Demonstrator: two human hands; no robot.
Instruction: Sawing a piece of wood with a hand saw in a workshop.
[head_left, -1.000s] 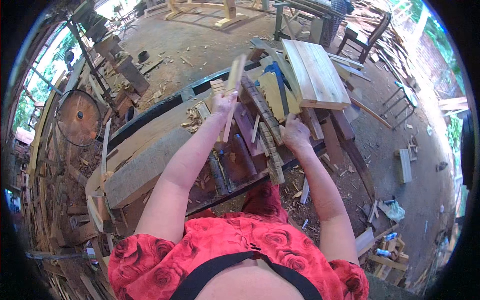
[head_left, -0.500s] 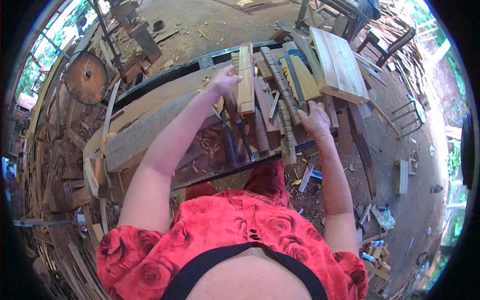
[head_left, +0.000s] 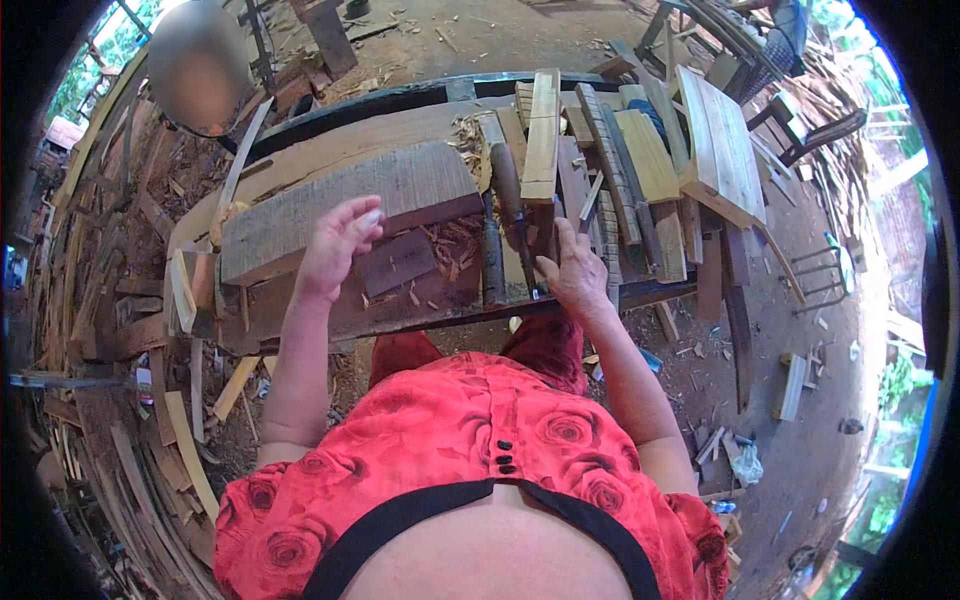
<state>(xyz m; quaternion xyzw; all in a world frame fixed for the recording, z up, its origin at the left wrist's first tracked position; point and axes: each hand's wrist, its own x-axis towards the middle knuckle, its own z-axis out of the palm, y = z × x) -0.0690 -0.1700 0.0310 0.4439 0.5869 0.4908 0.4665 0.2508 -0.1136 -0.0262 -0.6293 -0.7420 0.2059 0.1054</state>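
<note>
My left hand (head_left: 340,246) is raised over the near side of a thick grey timber beam (head_left: 350,205). Its fingers are curled together, and a small whitish spot shows at their tips, too small to name. Close to the near end of an upright-looking pale wood block (head_left: 541,140), my right hand (head_left: 578,270) has its index finger stretched out and its thumb apart. Just left of that hand, a dark slender tool with a metal tip (head_left: 524,250) lies beside a round wooden handle (head_left: 505,175). Whether the right fingertips touch anything is unclear.
Notched wooden strips (head_left: 607,150), yellowish boards (head_left: 648,155) and a wide pale plank block (head_left: 722,150) crowd the bench's right side. Shavings (head_left: 455,245) lie by a dark flat block (head_left: 398,262). A blurred round shape (head_left: 200,70) stands beyond the far left.
My left hand has left the pale wood block and moved left and nearer. My right hand has shifted left from the boards to the block's near end. The view has shifted.
</note>
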